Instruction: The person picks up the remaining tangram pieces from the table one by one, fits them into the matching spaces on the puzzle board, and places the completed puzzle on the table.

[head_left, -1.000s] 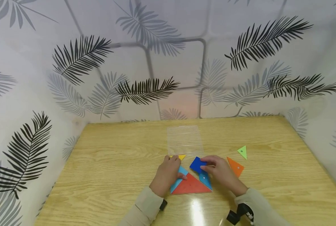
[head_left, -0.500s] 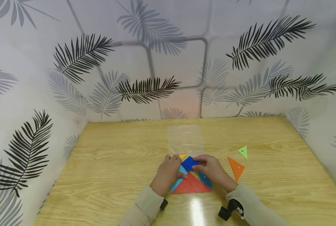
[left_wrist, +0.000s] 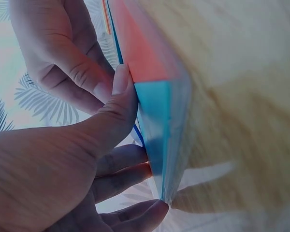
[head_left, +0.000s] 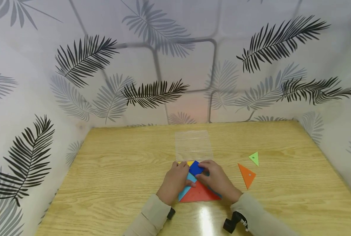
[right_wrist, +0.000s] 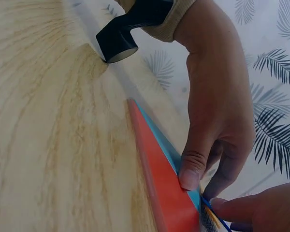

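1. The blue square (head_left: 196,168) is sitting over the upper part of the grouped pieces, beside the yellow piece (head_left: 190,163) and the light-blue piece (head_left: 191,177); whether it is lying flat or hovering just above them, can't tell.
2. The right hand (head_left: 217,178) is pinching the square narrowly along its right side, thumb nearer the body, fingers farther off.
3. The left hand (head_left: 175,181) is resting with fingers spread, thumb on top near the seam between the light-blue piece and the red triangle (head_left: 199,194); how hard it is pressing isn't showing.
4. Handling, my judgement: the square is probably being light and stiff, thin plastic or foam board, a bit slick on its face, hardly fragile. Opposite edges or corners are offering the best hold; a flat fingertip would likely be sliding.
5. Materials: pieces are showing matte, even colour and straight-cut edges. A clear tray (left_wrist: 178,116) is apparently supporting them, its wall looking smooth and hard.
6. Lying apart to the right: an orange piece (head_left: 247,176) and a small green triangle (head_left: 254,158), each carrying a small spot.
7. A transparent sheet or lid (head_left: 193,146) is lying behind on the wood-grain table (head_left: 128,154).
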{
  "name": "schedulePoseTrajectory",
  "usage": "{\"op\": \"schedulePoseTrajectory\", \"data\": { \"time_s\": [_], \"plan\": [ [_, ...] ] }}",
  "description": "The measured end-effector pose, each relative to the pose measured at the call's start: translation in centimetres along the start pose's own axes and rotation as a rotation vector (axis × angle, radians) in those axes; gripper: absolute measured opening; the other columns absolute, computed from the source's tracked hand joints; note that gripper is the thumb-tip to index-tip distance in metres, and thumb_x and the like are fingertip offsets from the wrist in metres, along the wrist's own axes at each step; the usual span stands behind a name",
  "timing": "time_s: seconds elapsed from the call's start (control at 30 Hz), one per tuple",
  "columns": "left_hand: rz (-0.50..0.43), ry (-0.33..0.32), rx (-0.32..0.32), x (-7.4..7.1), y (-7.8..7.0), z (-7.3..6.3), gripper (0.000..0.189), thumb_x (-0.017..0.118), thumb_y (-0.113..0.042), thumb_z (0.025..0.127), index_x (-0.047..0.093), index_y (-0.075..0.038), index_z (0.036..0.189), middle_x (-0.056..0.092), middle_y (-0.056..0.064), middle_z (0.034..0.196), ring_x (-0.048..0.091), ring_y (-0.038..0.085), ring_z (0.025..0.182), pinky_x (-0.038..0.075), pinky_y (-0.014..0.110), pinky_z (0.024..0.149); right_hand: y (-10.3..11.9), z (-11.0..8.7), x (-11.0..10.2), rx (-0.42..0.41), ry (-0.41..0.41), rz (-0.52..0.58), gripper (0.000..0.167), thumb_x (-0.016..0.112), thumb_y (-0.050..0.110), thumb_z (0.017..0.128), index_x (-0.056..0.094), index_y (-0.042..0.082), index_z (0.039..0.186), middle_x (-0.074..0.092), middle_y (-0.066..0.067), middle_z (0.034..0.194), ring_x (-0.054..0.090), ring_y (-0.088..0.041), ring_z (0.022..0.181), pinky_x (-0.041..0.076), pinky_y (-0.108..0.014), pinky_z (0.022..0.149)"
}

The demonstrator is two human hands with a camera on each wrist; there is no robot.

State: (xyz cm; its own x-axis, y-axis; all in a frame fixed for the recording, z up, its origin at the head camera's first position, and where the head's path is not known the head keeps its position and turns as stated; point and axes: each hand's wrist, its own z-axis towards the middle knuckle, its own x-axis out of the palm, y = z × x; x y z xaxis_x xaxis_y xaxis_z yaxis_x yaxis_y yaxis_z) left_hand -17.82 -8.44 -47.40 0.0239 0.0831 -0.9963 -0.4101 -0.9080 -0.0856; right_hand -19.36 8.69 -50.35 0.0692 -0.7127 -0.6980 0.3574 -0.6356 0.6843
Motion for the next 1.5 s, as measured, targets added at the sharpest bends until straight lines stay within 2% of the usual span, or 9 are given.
{"op": "schedulePoseTrajectory", "data": {
  "time_s": [0.2,0.47,0.7,0.87,1.07,1.23,1.5],
  "plan": [
    [-0.023,0.029,-0.027,0.08,0.08,0.11,0.071,0.063,-0.056,0.075,0.057,-0.005,0.124,0.053,0.008,0.128,0.047,0.028,0.110,0.052,0.030,0.077,0.19,0.06,0.40,-0.031,0.015,-0.115,0.042,0.077,0.018,0.077,0.065,-0.004,0.111,0.057,-0.014,0.115,0.054,-0.030,0.107,0.045,-0.041,0.090],
    [-0.003,-0.012,0.011,0.46,0.25,0.06,0.065,0.065,-0.054,0.074,0.060,-0.007,0.117,0.055,0.006,0.124,0.050,0.025,0.102,0.051,0.027,0.077,0.44,-0.29,0.38,-0.058,0.001,-0.257,0.042,0.077,0.023,0.077,0.066,-0.003,0.109,0.061,-0.010,0.112,0.054,-0.024,0.105,0.047,-0.036,0.089],
    [-0.043,0.019,-0.020,0.34,0.14,0.25,0.067,0.066,-0.055,0.074,0.058,-0.006,0.120,0.054,0.007,0.127,0.048,0.027,0.107,0.052,0.031,0.076,0.33,-0.40,0.29,-0.072,0.020,-0.270,0.039,0.074,0.024,0.080,0.067,-0.002,0.109,0.061,-0.009,0.113,0.052,-0.023,0.105,0.046,-0.034,0.089],
    [-0.022,0.013,-0.012,0.34,0.15,0.20,0.067,0.065,-0.055,0.074,0.059,-0.006,0.119,0.054,0.007,0.127,0.048,0.027,0.107,0.051,0.030,0.078,0.14,-0.12,0.15,-0.088,0.035,-0.255,0.031,0.069,0.017,0.084,0.068,-0.003,0.108,0.061,-0.010,0.110,0.051,-0.025,0.105,0.045,-0.037,0.090],
    [-0.004,0.001,-0.008,0.32,0.25,0.14,0.066,0.066,-0.055,0.073,0.059,-0.007,0.118,0.054,0.007,0.127,0.049,0.027,0.106,0.051,0.028,0.076,-0.08,-0.09,0.25,-0.160,0.060,-0.288,0.038,0.068,0.022,0.086,0.064,-0.003,0.115,0.059,-0.012,0.113,0.051,-0.025,0.104,0.045,-0.037,0.090],
    [-0.005,0.008,-0.013,0.14,0.17,0.16,0.066,0.066,-0.055,0.073,0.060,-0.007,0.118,0.054,0.007,0.128,0.048,0.026,0.105,0.052,0.029,0.076,-0.15,-0.27,0.46,-0.211,0.019,-0.302,0.040,0.068,0.022,0.086,0.063,-0.003,0.116,0.058,-0.012,0.112,0.051,-0.025,0.101,0.046,-0.036,0.088],
    [0.016,-0.019,0.014,-0.06,0.13,-0.09,0.062,0.066,-0.054,0.073,0.062,-0.007,0.114,0.055,0.007,0.125,0.050,0.026,0.102,0.051,0.027,0.076,-0.02,-0.22,0.50,-0.196,0.029,-0.337,0.038,0.068,0.023,0.086,0.065,-0.002,0.114,0.059,-0.012,0.114,0.052,-0.025,0.102,0.044,-0.037,0.091]
  ]
}}
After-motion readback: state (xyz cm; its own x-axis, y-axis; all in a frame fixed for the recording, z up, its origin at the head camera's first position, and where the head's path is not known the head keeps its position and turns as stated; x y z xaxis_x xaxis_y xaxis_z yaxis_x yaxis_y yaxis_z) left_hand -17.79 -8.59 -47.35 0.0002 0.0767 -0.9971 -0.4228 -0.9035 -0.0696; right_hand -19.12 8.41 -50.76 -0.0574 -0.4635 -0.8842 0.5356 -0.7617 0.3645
